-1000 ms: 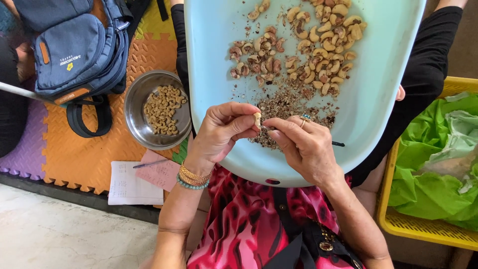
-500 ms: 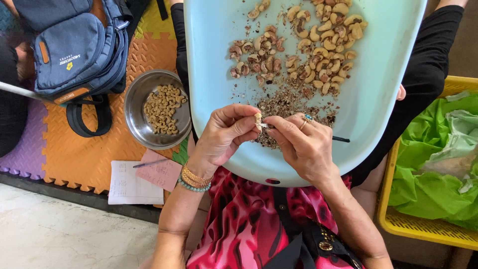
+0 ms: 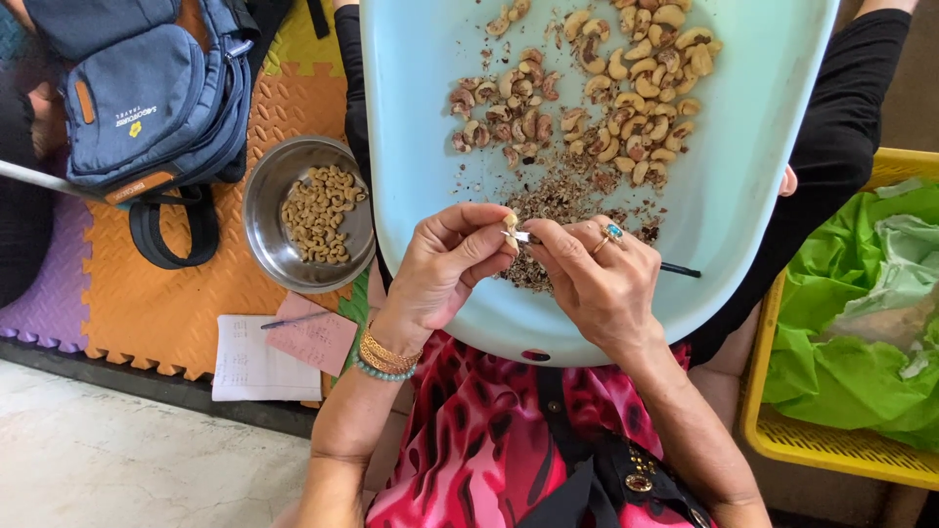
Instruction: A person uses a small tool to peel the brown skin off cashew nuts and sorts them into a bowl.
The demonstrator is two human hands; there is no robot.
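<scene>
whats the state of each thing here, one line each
left hand: pinching a cashew nut
right hand: holding a small knife, tip at the nut
pale blue tray: on the lap, holding unpeeled nuts and skin scraps
steel bowl: on the mat, partly filled with peeled nuts
blue bag: closed, lying on the mat
yellow crate: lined with green plastic
</scene>
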